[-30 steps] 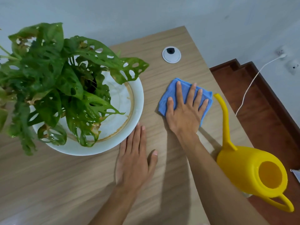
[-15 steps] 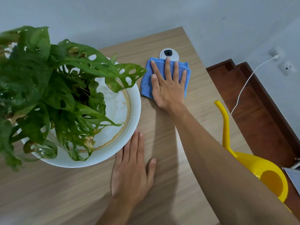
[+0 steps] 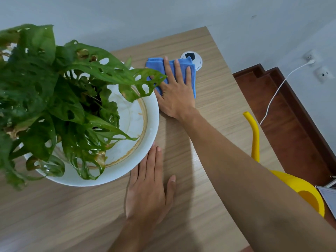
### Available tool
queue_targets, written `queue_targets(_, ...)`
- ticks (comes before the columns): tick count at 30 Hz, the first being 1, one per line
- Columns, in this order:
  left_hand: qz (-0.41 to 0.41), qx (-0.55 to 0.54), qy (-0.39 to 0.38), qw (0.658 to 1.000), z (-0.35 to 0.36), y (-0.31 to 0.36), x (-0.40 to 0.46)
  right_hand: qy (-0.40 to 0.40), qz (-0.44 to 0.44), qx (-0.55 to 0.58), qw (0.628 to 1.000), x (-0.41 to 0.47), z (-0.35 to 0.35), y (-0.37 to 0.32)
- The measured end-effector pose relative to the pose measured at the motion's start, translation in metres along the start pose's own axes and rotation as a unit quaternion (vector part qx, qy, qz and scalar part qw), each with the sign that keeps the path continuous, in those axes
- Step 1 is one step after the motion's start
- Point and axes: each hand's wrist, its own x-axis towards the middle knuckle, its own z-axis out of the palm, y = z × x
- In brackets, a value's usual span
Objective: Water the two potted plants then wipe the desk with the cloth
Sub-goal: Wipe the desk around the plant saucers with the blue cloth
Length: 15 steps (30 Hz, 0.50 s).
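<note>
A folded blue cloth (image 3: 155,65) lies on the wooden desk (image 3: 218,99) at the far side, next to the plant's dish. My right hand (image 3: 175,91) presses flat on the cloth with fingers spread, arm stretched across the desk. My left hand (image 3: 148,186) rests flat on the desk at the dish's near rim, holding nothing. A potted plant (image 3: 54,91) with holed green leaves stands in a wide white dish (image 3: 127,171) on the left; one leaf overlaps the cloth's left edge. A yellow watering can (image 3: 305,195) sits at the desk's right edge, partly hidden by my forearm.
A round white cable grommet (image 3: 195,60) is set in the desk just beyond the cloth. Dark wooden steps (image 3: 291,124) drop away right of the desk. A white cable (image 3: 272,99) runs to a wall socket (image 3: 310,56). The wall lies close behind.
My right hand has slid the cloth away from me and leftward, from beside the can's spout to the far side by the dish and grommet. My left hand has stayed flat in place.
</note>
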Motion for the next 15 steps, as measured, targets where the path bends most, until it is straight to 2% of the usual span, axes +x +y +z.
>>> queue_targets(15, -0.005, 0.011, 0.007, 1.000, -0.001, 0.002, 0.002, 0.001, -0.035, -0.003, 0.999, -0.025, 0.006, 0.001)
